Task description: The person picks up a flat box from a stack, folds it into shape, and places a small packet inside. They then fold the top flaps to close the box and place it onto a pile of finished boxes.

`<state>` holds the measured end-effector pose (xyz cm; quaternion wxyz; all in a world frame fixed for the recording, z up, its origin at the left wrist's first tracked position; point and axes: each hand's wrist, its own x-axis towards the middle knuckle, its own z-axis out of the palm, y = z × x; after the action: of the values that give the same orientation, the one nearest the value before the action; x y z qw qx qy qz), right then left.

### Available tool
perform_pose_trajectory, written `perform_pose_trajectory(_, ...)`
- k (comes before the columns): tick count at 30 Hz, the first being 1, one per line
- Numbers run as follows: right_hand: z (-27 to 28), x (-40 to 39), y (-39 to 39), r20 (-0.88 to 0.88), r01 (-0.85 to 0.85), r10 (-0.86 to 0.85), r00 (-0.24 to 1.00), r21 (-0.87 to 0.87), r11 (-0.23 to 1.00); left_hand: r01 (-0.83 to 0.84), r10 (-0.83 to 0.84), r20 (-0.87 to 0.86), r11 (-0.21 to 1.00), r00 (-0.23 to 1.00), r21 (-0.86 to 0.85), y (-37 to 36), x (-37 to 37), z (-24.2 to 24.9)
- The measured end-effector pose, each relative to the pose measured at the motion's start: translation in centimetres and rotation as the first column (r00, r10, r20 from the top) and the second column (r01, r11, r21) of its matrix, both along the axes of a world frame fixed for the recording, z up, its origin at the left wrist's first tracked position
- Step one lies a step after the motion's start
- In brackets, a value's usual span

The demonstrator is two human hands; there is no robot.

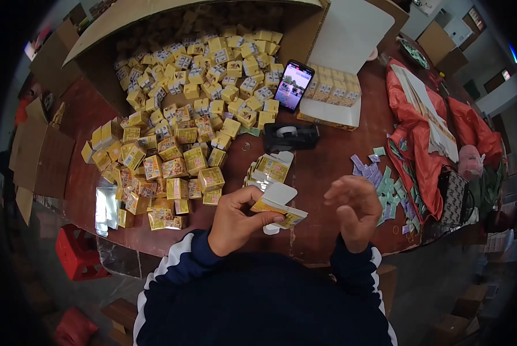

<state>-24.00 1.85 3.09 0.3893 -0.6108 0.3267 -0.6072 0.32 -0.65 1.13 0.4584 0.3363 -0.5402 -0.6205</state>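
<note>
A small yellow printed paperboard carton with a raised white flap point(281, 194) is held above the near edge of the dark red worktop point(319, 173), in front of the person's body. The left hand point(233, 224) has its fingers clamped on the carton's side, thumb nearest the body; the right hand point(355, 209) is empty beside it, fingers apart and loosely curled. The thin board looks easy to crush, so too hard a pinch could buckle the walls or crease the flap, while a loose one could let it twist or drop. Just beyond lies a pile of flattened yellow-and-white cartons point(271, 168); a forward sweep of the left hand could scatter it. The loose purple and green flat sachets point(387, 193) lie near the right hand, where a brushing sleeve could push some off the worktop. At left, the closed yellow cartons point(175, 167) are heaped unevenly, and a knock from the left forearm could topple a few. The upright black smartphone point(294, 86) could slide if bumped.
</note>
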Motion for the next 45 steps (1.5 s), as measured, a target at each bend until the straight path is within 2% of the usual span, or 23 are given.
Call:
perform_pose_trajectory(2,-0.3,1.5,0.3,0.008,-0.139,0.14,0.99,0.181,0.974,0.009,-0.007,-0.039,0.999,0.999,0.045,0.4,-0.2,-0.9)
perform_pose_trajectory(3,-0.7,1.9,0.4,0.009,-0.137,0.138,0.99,0.183,0.974,0.011,-0.009,-0.038,0.999,0.999,0.047,0.4,-0.3,-0.8)
perform_pose_trajectory(5,-2.0,2.5,0.5,-0.124,-0.253,0.271,0.955,0.143,0.957,0.081,-0.079,-0.021,0.989,0.997,0.12,0.4,-0.7,-0.3)
perform_pose_trajectory(7,-1.7,3.6,0.7,-0.1,-0.23,0.249,0.963,0.165,0.959,0.037,-0.025,-0.083,0.989,0.996,0.142,0.5,-1.4,-0.4)
perform_pose_trajectory(9,-2.1,4.3,0.7,-0.258,0.006,0.025,0.966,0.119,0.993,-0.008,0.031,-0.14,0.987,0.99,0.162,0.7,-2.4,-0.5)
perform_pose_trajectory(11,-2.5,5.1,1.0,-0.186,0.073,-0.04,0.982,0.17,0.983,-0.304,0.296,-0.079,0.945,0.952,-0.121,0.9,-3.2,-0.6)
perform_pose_trajectory(12,-2.5,5.4,1.1,-0.12,0.133,-0.108,0.987,0.226,0.965,-0.305,0.297,-0.079,0.945,0.952,-0.122,0.9,-2.9,-0.5)
perform_pose_trajectory(15,-2.3,5.7,0.8,-0.242,0.145,-0.114,0.963,0.113,0.983,-0.188,0.188,-0.027,0.982,0.982,-0.007,0.5,-1.2,-1.0)
perform_pose_trajectory(17,-1.8,5.7,0.8,-0.246,0.096,-0.073,0.966,0.086,0.992,-0.011,0.027,-0.093,0.987,0.995,0.161,0.0,-0.5,-2.7)
perform_pose_trajectory(18,-1.7,5.7,0.7,-0.251,0.049,-0.032,0.967,0.061,0.997,-0.011,0.026,-0.093,0.987,0.995,0.161,0.0,-0.7,-2.5)
perform_pose_trajectory(20,-2.0,5.2,0.4,-0.194,0.001,0.01,0.981,0.058,0.998,-0.052,0.103,-0.252,0.978,0.962,0.201,0.2,-1.3,-1.9)
perform_pose_trajectory(24,-3.1,5.1,0.0,-0.005,-0.057,0.057,0.998,0.062,0.996,-0.059,0.097,-0.171,0.974,0.98,0.218,0.5,-1.2,-1.5)
perform_pose_trajectory(26,-3.0,5.3,-0.2,0.047,-0.061,0.058,0.997,0.067,0.996,0.04,-0.046,-0.147,0.998,0.988,-0.046,0.6,-1.3,-1.5)
perform_pose_trajectory(27,-3.0,5.3,-0.2,0.098,-0.066,0.059,0.993,0.072,0.995,0.04,-0.046,-0.146,0.998,0.988,-0.044,0.6,-1.2,-1.3)
perform_pose_trajectory(29,-3.2,5.2,0.2,0.05,-0.029,0.025,0.998,0.077,0.997,0.139,-0.113,0.153,0.975,0.982,-0.174,0.2,-0.9,-0.5)
perform_pose_trajectory(32,-3.6,4.9,0.2,-0.034,0.04,-0.038,0.999,0.081,0.996,0.184,-0.119,0.252,0.951,0.96,-0.25,-0.2,-0.7,-0.4)
perform_pose_trajectory(34,-3.5,4.5,0.0,-0.07,0.071,-0.065,0.995,0.083,0.994,0.184,-0.15,0.186,0.966,0.971,-0.182,0.2,-0.7,-0.6)
perform_pose_trajectory(36,-2.9,3.9,-0.6,-0.419,0.136,-0.192,0.888,-0.158,0.978,0.191,-0.177,0.118,0.975,0.977,-0.113,0.6,-0.8,-0.4)
perform_pose_trajectory(37,-2.7,4.0,-0.5,-0.418,0.138,-0.193,0.888,-0.158,0.978,0.157,-0.157,0.0,0.987,0.988,-0.044,0.8,-0.8,0.2)
perform_pose_trajectory(38,-2.5,4.2,-0.3,-0.336,0.15,-0.165,0.927,-0.069,0.986,0.13,-0.126,-0.117,0.991,0.985,0.028,0.9,-0.8,0.5)
perform_pose_trajectory(39,-2.4,4.4,-0.3,-0.249,0.152,-0.141,0.958,0.022,0.988,0.131,-0.127,-0.116,0.991,0.985,0.028,0.9,-0.8,0.3)
perform_pose_trajectory(41,-2.6,4.4,-0.4,-0.239,0.128,-0.123,0.963,0.004,0.992,0.106,-0.132,-0.189,0.985,0.973,-0.139,0.9,-0.8,-0.4)
perform_pose_trajectory(45,-1.8,4.8,-0.5,-0.255,0.078,-0.09,0.963,-0.057,0.995,0.122,-0.154,-0.127,0.966,0.98,-0.23,0.4,-0.5,-0.3)
